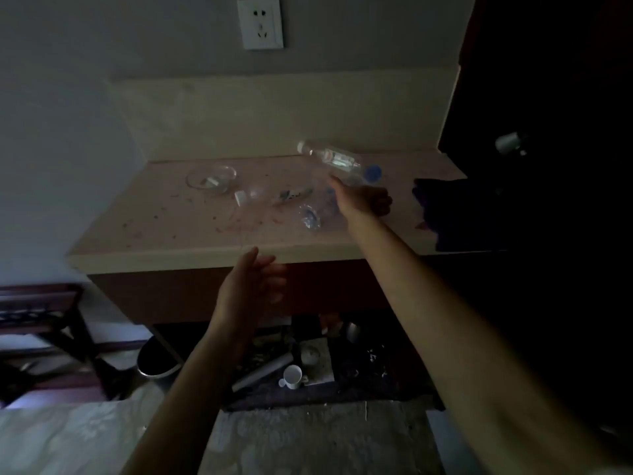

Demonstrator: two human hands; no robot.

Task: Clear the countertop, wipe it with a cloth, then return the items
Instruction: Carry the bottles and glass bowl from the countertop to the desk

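The beige countertop (164,234) is speckled with crumbs and reddish smears. On it lie a glass ashtray (211,180), a clear cup (255,195) on its side, a small wrapper (291,196) and crumpled clear plastic (310,217). A clear bottle with a white cap (325,156) lies on its side at the back. My right hand (364,200) reaches over the counter, thumb and curled fingers round a clear bottle with a blue cap (363,174). My left hand (253,286) hovers in front of the counter's front edge, fingers relaxed and holding nothing. A dark cloth (442,214) lies at the counter's right end.
A wall socket (260,24) sits above the backsplash. Under the counter the floor holds a white mug (293,376), a tube, a tile and other clutter. A dark wooden chair (44,323) stands left, next to a black bin (157,361). The right side is dark.
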